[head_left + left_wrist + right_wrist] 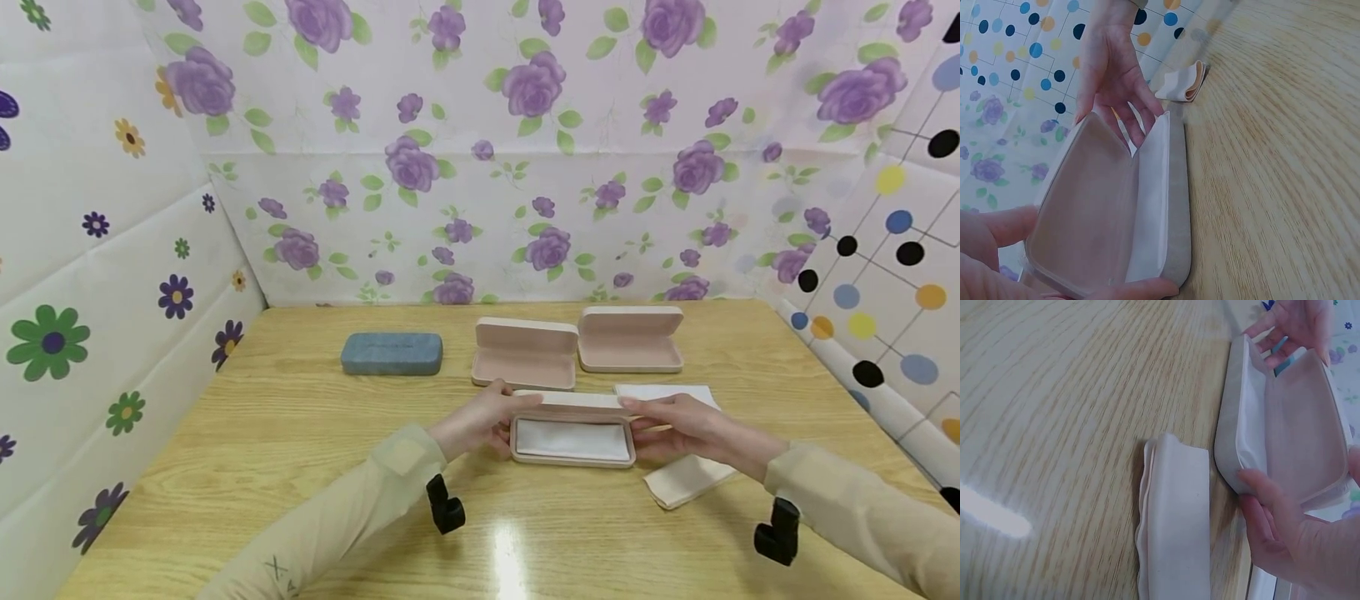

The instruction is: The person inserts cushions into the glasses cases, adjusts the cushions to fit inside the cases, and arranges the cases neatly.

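A pale pink glasses case [573, 462] rests on the table with its lid partly raised. Inside its base lies a folded white cloth [572, 440]. At the left end, my left hand [483, 419] grips the case, thumb on the lid and fingers down by the base. My right hand [684, 423] grips the opposite end in much the same way. Both wrist views show the pink inner lid [1088, 200] standing at an angle over the base, with fingertips on lid and base rim.
Behind it, two more pink glasses cases [525, 368] [630, 354] stand open. A blue glasses case [392, 354] lies shut at the back left. Right of the held case are a folded cream cloth [688, 479] and a white cloth [697, 393], partly behind my right hand.
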